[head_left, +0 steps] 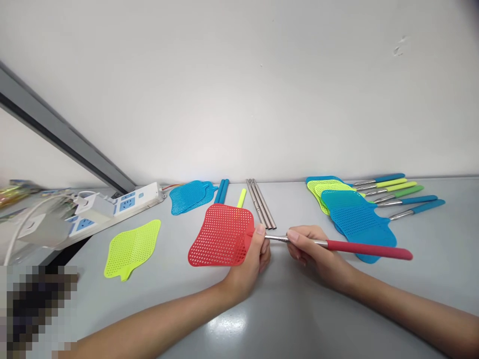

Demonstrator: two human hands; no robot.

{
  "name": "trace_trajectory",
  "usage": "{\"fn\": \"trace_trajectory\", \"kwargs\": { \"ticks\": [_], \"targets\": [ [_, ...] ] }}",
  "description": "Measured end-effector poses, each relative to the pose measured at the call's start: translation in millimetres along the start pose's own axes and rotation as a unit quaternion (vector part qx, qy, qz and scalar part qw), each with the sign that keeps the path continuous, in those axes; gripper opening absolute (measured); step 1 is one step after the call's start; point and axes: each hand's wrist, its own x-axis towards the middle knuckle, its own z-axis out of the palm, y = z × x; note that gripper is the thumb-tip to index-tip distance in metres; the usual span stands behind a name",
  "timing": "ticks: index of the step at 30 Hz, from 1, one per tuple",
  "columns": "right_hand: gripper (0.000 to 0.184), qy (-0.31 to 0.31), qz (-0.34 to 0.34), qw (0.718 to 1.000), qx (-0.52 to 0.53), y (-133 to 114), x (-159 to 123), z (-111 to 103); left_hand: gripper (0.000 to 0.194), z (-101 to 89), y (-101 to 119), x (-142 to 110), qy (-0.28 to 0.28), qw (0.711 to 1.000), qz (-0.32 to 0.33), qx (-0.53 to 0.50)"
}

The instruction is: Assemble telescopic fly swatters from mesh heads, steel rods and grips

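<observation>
A red fly swatter head [221,234] is held just above the grey table [284,309] by my left hand [251,259], which is closed on its neck. My right hand [312,252] is closed around the metal rod [299,241] that joins that neck; the rod ends in a red handle grip [368,249] pointing right. The two hands are a few centimetres apart along the rod.
Loose on the table: a yellow-green swatter head [132,247], a blue head [190,196], two blue grips [221,191], a yellow grip [241,198], several bare metal rods [261,203]. Several finished swatters [355,209] are piled at right. A power strip [123,202] lies at left.
</observation>
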Motion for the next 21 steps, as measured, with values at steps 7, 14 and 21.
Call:
{"fn": "trace_trajectory", "kwargs": {
  "ticks": [7,14,21],
  "targets": [
    [0.041,-0.045,0.028,0.999,0.009,3,-7,6,0.039,-4.4,1,-9,-0.043,0.996,-0.014,0.077],
    [0.041,-0.080,0.034,0.994,0.069,9,-8,4,0.041,-1.8,31,-16,-0.131,0.966,-0.029,0.221],
    [0.041,-0.118,0.083,0.987,0.064,7,-8,-2,0.036,-3.6,40,-14,-0.173,0.961,-0.037,0.212]
  ]
}}
